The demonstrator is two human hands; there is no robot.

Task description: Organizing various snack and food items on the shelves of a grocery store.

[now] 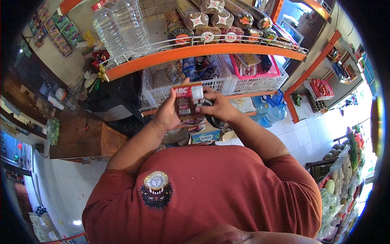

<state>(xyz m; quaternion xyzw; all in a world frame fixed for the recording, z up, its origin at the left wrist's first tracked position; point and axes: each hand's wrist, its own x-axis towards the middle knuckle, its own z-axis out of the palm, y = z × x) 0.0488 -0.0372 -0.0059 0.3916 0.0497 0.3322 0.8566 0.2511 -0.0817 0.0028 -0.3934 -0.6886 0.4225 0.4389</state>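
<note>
Between my two hands is a red and brown product packet (pixel 185 105) marked ABC, held upright in front of my chest. My left hand (pixel 167 113) grips its left side, with the thumb along the edge. On the other side my right hand (pixel 221 106) has its fingers at the packet's right edge. A black curved object (pixel 215 121) shows under the right palm; what it is I cannot tell. A pale, shiny patch covers the packet's upper right corner. Just beyond the hands stands a white plastic basket (pixel 155 93) with several sachets inside.
An orange-edged shelf (pixel 195 52) spans the front, bearing large clear water bottles (pixel 117 33) and stacked cylindrical packs (pixel 210 19). A pink basket (pixel 274 71) sits right of centre. Blue water jugs (pixel 262 111) and a cardboard box (pixel 210 135) are lower down. A wooden table (pixel 80 134) is at left.
</note>
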